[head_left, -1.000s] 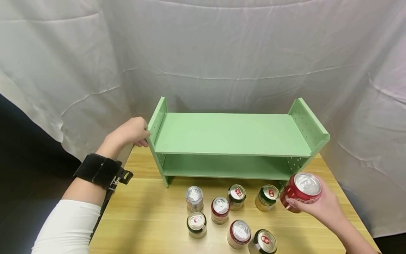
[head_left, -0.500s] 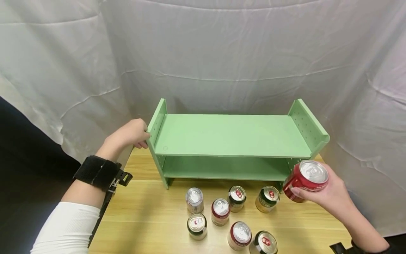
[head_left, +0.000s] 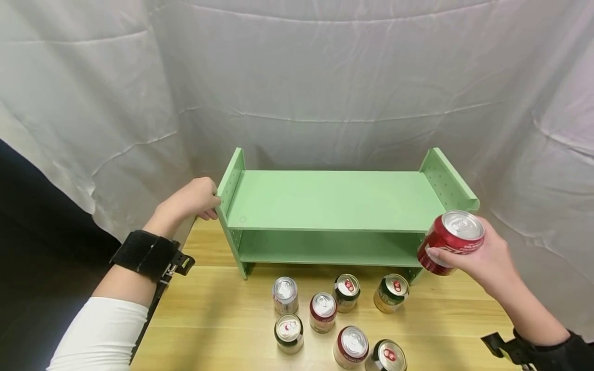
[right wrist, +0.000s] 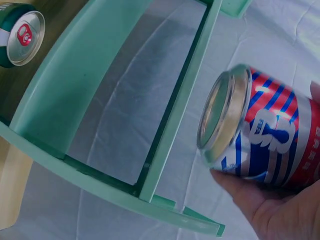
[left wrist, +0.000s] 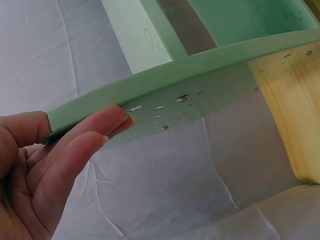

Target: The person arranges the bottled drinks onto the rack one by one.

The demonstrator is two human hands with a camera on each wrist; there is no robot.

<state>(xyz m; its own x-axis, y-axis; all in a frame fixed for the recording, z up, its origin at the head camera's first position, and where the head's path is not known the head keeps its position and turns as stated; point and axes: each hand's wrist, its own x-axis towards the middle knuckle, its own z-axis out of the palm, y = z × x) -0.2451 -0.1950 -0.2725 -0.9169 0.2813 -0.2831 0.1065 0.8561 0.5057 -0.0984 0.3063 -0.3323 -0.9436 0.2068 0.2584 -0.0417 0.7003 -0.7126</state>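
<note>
While apparently mid-carry, held aloft at near right of green two-tier shelf (head_left: 334,201) pinched at left by left hand (head_left: 201,198): red cylindrical metal can (head_left: 450,238), encircled by curled fingers of right hand (head_left: 491,257), seemingly calling for steady shelf-edge clearance.

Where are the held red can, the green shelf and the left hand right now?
Held red can (head_left: 444,243): head view, on its red side below the top rim.
Green shelf (head_left: 331,200): head view, on its bare upper board.
Left hand (head_left: 197,197): head view, on its back.
</note>
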